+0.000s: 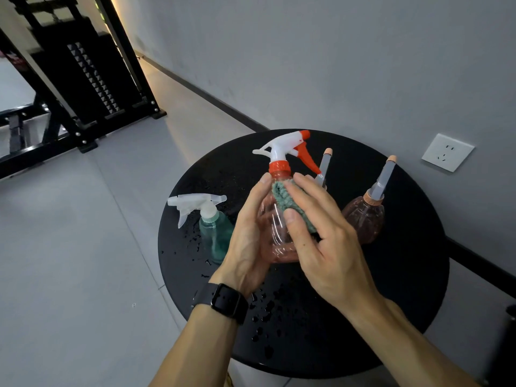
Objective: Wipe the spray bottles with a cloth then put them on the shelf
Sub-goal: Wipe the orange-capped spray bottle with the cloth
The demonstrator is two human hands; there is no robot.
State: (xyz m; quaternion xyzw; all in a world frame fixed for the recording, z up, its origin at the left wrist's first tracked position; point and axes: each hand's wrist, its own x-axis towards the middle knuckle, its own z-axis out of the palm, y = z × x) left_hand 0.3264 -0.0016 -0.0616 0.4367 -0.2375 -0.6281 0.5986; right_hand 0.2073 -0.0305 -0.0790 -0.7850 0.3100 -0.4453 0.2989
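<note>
My left hand (pixel 248 238) grips a clear pink spray bottle (pixel 275 219) with a white and orange trigger head, held above the round black table (pixel 405 303). My right hand (pixel 315 233) presses a green cloth (pixel 290 203) against the bottle's shoulder, thumb and fingers curled round the cloth. A teal bottle (pixel 215 236) with a white trigger stands on the table to the left. A brownish-pink bottle (pixel 365 219) with a grey nozzle stands to the right. A second grey nozzle (pixel 324 166) pokes up behind my right hand; its bottle is hidden.
Water droplets lie on the tabletop at the front left. A black metal rack (pixel 83 88) stands on the grey floor at the far left. A grey wall with a white socket (pixel 446 152) runs behind the table.
</note>
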